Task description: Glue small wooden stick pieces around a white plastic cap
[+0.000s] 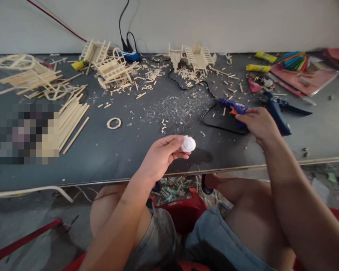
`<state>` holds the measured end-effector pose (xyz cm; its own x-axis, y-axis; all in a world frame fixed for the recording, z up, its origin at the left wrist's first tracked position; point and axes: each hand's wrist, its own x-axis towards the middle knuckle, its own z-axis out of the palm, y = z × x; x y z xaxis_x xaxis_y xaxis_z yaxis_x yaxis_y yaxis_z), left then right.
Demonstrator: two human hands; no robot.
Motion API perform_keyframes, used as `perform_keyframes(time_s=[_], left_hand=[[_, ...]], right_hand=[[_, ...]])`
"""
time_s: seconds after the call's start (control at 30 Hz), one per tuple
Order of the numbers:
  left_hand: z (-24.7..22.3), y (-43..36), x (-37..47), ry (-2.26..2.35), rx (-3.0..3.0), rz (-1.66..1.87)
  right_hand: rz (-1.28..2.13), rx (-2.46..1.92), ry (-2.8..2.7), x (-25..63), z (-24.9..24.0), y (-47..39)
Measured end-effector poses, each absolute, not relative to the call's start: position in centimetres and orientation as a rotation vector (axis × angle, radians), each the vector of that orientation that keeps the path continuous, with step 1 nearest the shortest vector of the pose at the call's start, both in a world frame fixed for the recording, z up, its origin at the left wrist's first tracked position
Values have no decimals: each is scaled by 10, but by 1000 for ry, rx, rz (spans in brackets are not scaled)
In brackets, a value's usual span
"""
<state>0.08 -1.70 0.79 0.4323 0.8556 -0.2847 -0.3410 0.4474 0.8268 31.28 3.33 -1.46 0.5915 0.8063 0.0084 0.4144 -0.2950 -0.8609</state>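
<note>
Centre frame: your left hand (165, 152) is pinching a white disc (189, 144) over the worktop (124, 154). Right of centre: your right hand (262, 123) is touching a blue glue gun (234, 104); grip closure unclear.

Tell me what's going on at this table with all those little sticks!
A person sits at a dark table. Their left hand holds up a small, round white thing. Their right hand is at the back of a blue glue gun; I can't tell how firmly it is held. A pale ring lies on the table, with loose sticks to its left. Little stick models stand near the wall, among scattered bits.
</note>
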Motion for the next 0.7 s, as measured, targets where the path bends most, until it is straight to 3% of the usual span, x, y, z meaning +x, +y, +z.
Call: perform_keyframes(time_s=[0.37,0.57,0.7], left_hand=[[5,-15,0,782,810,823],[0,-11,3,791,809,840],[-2,-8,6,803,784,860]], right_hand=[[1309,-1557,-709,304,18,24],[1485,-1335,-539,292,27,12],[1429,-1269,-618,275,29,-3]])
